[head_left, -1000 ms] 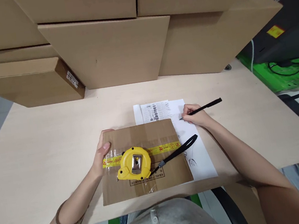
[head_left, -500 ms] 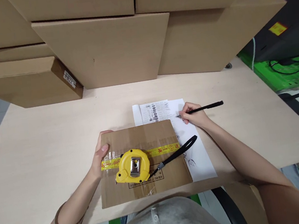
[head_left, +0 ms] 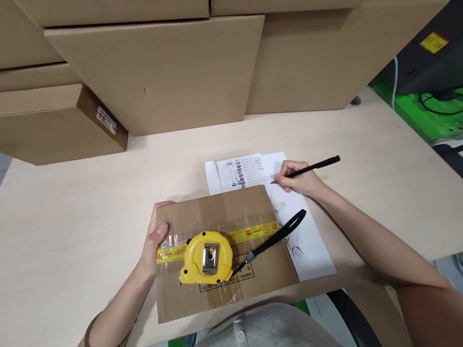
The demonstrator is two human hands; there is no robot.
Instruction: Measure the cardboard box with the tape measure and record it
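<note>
Head view, lower centre of frame: flat cardboard parcel on a pale wooden table, sealed with a yellow tape strip bearing red characters and a smiley face; a printed box of text below it is too small to read. Yellow tape measure with a metal clip lies on the parcel, its black wrist strap trailing right. Left hand grasps the parcel's left edge, thumb on top. Right hand, right of centre, is closed around a black pen, tip on a white paper sheet with small print and handwriting, illegible. Large cardboard boxes are stacked across the top of frame; one at the left carries a small white label, unreadable.
</note>
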